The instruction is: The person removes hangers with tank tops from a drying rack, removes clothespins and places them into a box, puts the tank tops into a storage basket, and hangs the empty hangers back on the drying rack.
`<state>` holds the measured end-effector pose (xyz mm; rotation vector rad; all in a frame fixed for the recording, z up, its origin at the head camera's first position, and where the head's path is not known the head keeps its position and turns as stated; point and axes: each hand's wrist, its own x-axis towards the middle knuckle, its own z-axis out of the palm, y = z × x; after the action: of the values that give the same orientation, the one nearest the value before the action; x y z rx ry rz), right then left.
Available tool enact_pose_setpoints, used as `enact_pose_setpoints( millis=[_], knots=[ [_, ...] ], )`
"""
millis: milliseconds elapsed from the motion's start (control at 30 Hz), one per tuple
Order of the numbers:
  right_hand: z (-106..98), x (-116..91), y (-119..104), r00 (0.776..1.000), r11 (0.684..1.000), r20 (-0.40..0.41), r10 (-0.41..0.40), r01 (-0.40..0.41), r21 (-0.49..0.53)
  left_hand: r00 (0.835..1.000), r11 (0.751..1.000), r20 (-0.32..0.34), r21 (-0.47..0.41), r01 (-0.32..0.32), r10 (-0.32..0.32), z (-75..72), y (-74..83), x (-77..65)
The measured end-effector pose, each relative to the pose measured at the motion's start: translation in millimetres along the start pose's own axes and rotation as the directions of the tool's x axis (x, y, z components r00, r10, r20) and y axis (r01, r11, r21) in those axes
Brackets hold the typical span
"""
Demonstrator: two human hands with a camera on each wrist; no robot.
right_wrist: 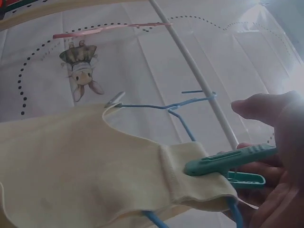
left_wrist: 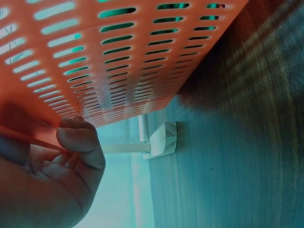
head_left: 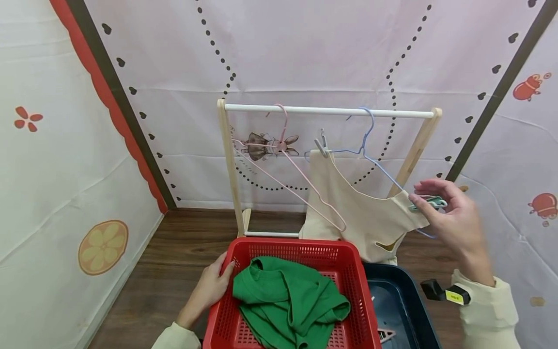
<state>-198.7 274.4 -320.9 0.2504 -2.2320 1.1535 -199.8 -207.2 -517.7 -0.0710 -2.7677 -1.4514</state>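
My left hand (head_left: 210,287) grips the left rim of a red plastic basket (head_left: 370,317), fingers curled over its edge in the left wrist view. A crumpled green cloth garment (head_left: 289,300) lies inside the basket. My right hand (head_left: 457,220) is beside a green clothespin (right_wrist: 223,161), its thumb apart from it; whether the fingers touch it is unclear. That clothespin clamps the right strap of a cream garment (head_left: 357,208) on a blue hanger (head_left: 365,138). A grey clothespin (head_left: 322,145) holds the garment's other strap.
The blue hanger and an empty pink hanger (head_left: 316,191) hang on the white rail (head_left: 331,111) of a small wooden rack (head_left: 230,165). A dark blue tray (head_left: 407,300) with a pink clothespin (head_left: 386,334) stands right of the basket on the wooden floor (head_left: 144,286).
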Motion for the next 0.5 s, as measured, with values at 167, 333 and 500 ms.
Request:
enact_pose_setpoints(
  millis=[167, 333, 500],
  knots=[
    [3.4, -0.9, 2.2, 1.000, 1.000, 0.023, 0.002, -0.002, 0.001, 1.000, 1.000, -0.001, 0.001, 0.001, -0.001, 0.3, -0.1, -0.2],
    [3.9, -2.9, 4.6, 0.998, 0.998, 0.036, 0.060, -0.061, 0.026, 1.000, 1.000, 0.002, -0.007, 0.008, -0.008, 0.6, -0.2, -0.3],
    [4.6, -4.1, 10.6, 0.986, 0.990, 0.096, 0.137, -0.139, 0.015, 1.000, 1.000, 0.000, -0.018, 0.005, -0.005, 0.1, 0.2, -0.4]
  ],
)
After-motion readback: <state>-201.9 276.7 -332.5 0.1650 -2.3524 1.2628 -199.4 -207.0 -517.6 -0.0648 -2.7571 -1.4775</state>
